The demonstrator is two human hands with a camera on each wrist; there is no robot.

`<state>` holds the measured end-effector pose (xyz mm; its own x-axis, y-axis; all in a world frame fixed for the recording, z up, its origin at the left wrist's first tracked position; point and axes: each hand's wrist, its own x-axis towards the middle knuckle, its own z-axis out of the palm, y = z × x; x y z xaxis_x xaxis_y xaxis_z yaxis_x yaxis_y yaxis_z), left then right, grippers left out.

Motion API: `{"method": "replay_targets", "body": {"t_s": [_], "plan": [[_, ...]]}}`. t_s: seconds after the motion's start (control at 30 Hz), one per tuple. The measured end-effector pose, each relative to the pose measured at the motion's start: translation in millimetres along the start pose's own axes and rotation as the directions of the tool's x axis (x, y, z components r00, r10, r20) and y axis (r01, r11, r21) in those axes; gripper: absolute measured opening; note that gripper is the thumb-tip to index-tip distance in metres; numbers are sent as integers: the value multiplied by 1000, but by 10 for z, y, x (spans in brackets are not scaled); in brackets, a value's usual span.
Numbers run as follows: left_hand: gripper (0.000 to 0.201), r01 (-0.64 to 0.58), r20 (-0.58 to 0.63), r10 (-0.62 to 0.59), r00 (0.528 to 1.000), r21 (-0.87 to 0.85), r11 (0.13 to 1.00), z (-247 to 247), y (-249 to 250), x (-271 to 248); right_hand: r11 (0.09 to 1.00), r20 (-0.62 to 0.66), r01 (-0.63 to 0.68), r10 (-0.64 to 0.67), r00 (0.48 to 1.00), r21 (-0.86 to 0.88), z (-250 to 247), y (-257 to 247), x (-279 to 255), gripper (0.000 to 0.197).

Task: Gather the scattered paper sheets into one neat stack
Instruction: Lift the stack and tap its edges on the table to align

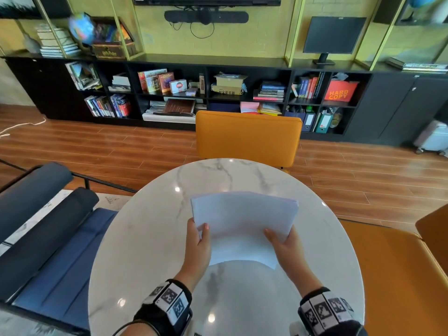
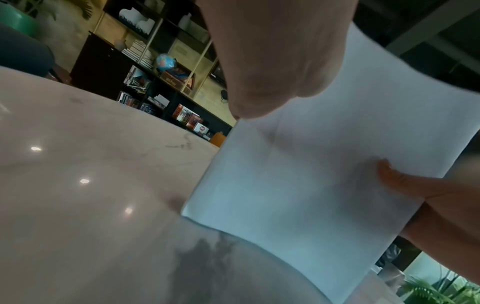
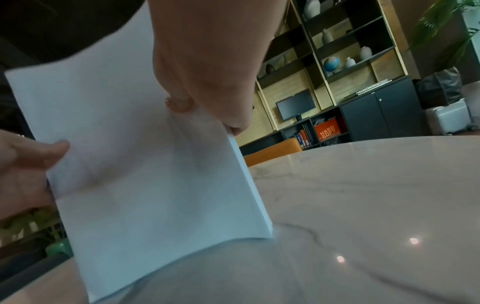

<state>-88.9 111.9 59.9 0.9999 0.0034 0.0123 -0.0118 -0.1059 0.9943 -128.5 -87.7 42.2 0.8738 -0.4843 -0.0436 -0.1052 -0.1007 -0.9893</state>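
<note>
A stack of white paper sheets point(image 1: 244, 221) stands tilted on its lower edge on the round marble table point(image 1: 150, 238). My left hand point(image 1: 197, 241) grips the stack's left side, thumb on the near face. My right hand point(image 1: 282, 241) grips the right side the same way. In the left wrist view the paper stack point(image 2: 311, 174) touches the table with its bottom edge, and the right hand's thumb point(image 2: 405, 181) presses its face. In the right wrist view the stack point(image 3: 145, 174) bows slightly, its lower corner on the marble.
An orange chair point(image 1: 247, 139) stands at the table's far side, another orange seat point(image 1: 397, 275) at the right, and a blue sofa point(image 1: 55, 251) at the left. A black bookshelf point(image 1: 194, 93) lines the far wall. No loose sheets lie on the table.
</note>
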Motion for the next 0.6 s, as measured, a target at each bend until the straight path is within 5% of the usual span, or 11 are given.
{"method": "replay_targets", "body": {"t_s": [0.17, 0.3, 0.37, 0.5, 0.6], "plan": [[19, -50, -52, 54, 997, 64, 997, -4, -13, 44, 1000, 28, -5, 4, 1000, 9, -29, 58, 24, 41], [13, -229, -21, 242, 970, 259, 938, 2, 189, 206, 976, -126, 140, -162, 979, -165, -163, -227, 150, 97], [14, -370, 56, 377, 925, 365, 854, -3, 290, 284, 936, -99, 279, -305, 947, -214, -219, -428, 174, 107], [10, -580, 253, 532, 808, 501, 642, 45, 517, 350, 836, 132, 461, -442, 887, -297, -176, -784, 197, 90], [9, -678, 357, 591, 723, 530, 509, 70, 626, 356, 915, 233, 366, -323, 917, -171, -148, -927, 180, 40]]}}
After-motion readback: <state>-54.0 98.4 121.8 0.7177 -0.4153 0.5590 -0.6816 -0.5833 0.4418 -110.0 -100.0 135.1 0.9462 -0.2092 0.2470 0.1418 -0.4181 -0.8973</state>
